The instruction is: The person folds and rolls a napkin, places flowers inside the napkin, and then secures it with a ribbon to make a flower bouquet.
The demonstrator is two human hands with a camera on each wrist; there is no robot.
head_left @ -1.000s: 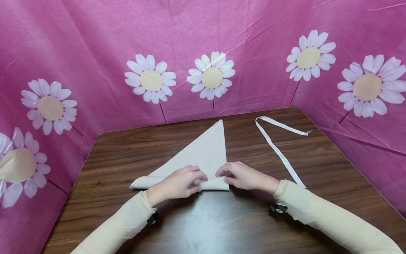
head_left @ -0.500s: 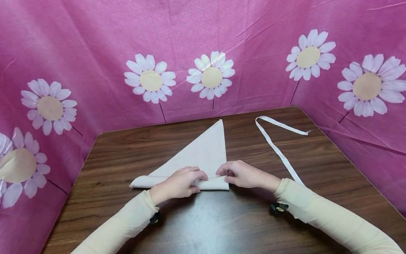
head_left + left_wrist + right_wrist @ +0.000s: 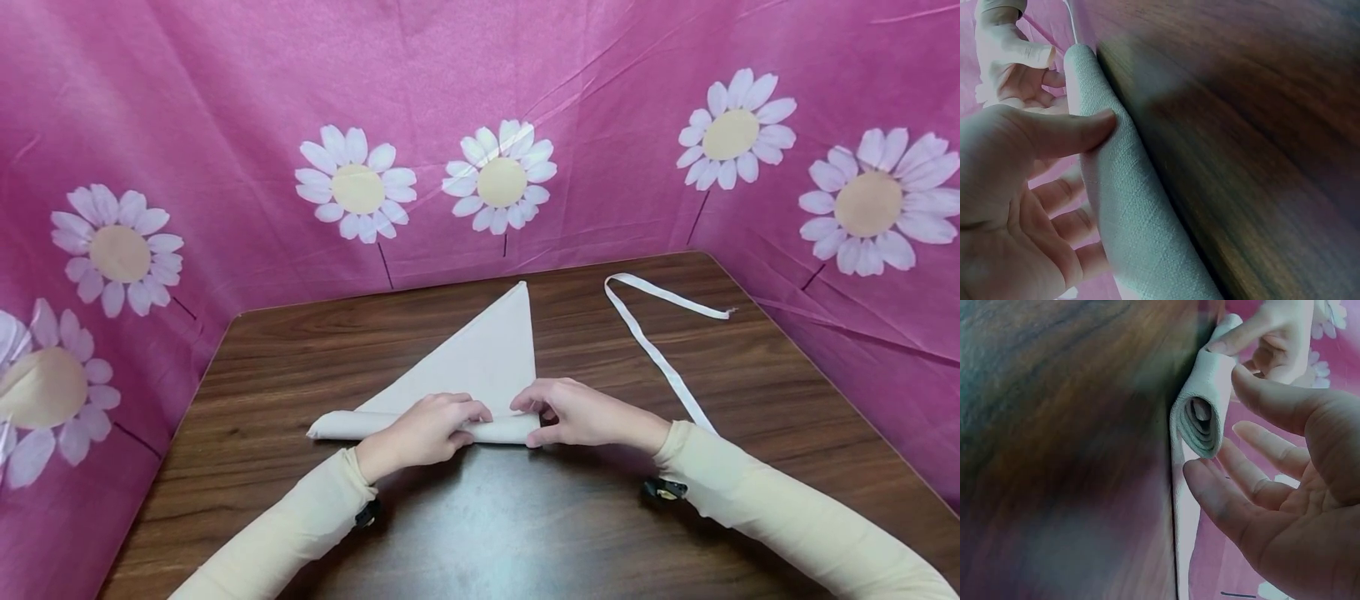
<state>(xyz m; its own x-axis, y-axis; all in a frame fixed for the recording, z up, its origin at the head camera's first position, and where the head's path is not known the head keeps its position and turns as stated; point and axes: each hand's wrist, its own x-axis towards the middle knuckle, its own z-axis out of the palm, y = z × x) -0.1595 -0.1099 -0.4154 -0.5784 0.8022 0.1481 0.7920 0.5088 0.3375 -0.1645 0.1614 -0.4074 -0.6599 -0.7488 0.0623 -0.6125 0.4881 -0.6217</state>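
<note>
A pale beige cloth (image 3: 472, 358) lies on the table, its near edge rolled into a tube and its far part a flat triangle pointing away. My left hand (image 3: 427, 429) holds the middle of the roll (image 3: 1129, 194), thumb on the near side and fingers over the top. At the roll's right end, my right hand (image 3: 573, 412) has its thumb on the near side and fingertips on the far side. The right wrist view shows the spiral layers of the roll's open end (image 3: 1200, 422) beside the right fingers (image 3: 1222, 494).
A narrow white ribbon (image 3: 652, 350) lies bent on the right of the brown wooden table (image 3: 300, 350). Pink fabric (image 3: 420, 75) printed with white daisies hangs behind the table and along its sides.
The near edge of the roll has shifted slightly away from me. My right thumb has moved a little lower and to the left along the roll's end; my left hand has barely moved.
</note>
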